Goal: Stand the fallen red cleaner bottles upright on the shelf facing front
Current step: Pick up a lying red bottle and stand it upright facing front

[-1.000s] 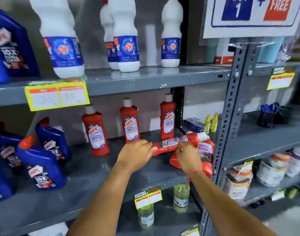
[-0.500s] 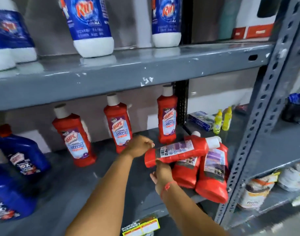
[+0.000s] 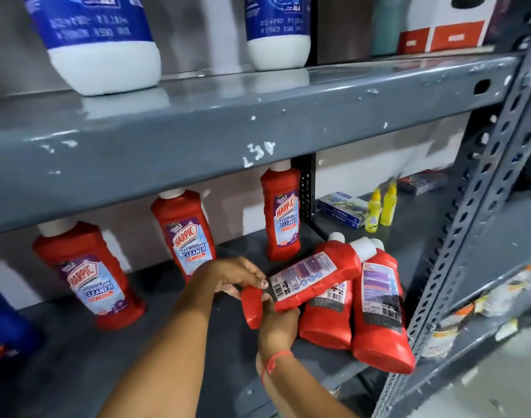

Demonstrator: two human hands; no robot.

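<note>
I have both hands on one red cleaner bottle (image 3: 306,279): my left hand (image 3: 234,274) has its grip closed over the base end from above, thumb on the barcode label, and my right hand (image 3: 278,324) has its grip wrapped under the same end from the near side. The bottle is lifted, lying nearly flat with its white cap pointing right and far, back label up.

On the left the shelf (image 3: 173,342) has open grey floor in front of three upright red bottles: one at the left (image 3: 89,276), one in the middle (image 3: 184,233) just behind my left hand, one farther right (image 3: 281,214) against the black post. The upper shelf (image 3: 228,131) overhangs low; its front edge hides the tops of their caps. A dark blue bottle (image 3: 4,327) is cut off at the left edge.

Under the held bottle lie two more fallen bottles, back labels up, caps far: the inner one (image 3: 327,315) largely covered, the outer one (image 3: 379,315) with its base sticking past the shelf's near edge, close to the perforated upright (image 3: 457,251) on the right. Far right of them stand two small yellow bottles (image 3: 380,206) beside a flat blue box (image 3: 342,209). White bottles (image 3: 104,55) stand on the upper shelf, tops out of frame. Goods on the shelving at far right are too blurred to make out.
</note>
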